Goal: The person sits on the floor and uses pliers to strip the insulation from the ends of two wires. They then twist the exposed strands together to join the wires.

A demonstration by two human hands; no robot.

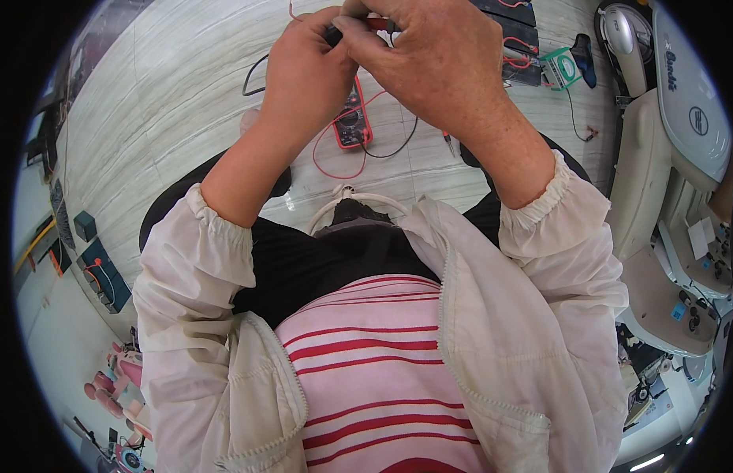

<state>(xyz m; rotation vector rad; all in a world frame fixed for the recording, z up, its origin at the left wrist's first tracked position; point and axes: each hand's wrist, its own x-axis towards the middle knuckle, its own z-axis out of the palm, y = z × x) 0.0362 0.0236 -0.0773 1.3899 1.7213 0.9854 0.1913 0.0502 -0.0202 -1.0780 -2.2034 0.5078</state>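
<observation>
My 2 hands meet at the view's upper edge, left hand [313, 71] and right hand [433, 55] both pinching a small red-and-black piece [377, 24], mostly hidden by fingers. Beyond them, a red-cased multimeter [352, 126] lies on the streaked floor [185, 94], its red lead [316, 154] looped beside it.

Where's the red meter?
In the head view, the red meter lies on the floor in the upper middle, just below the hands, showing between the left hand and right hand.
</observation>
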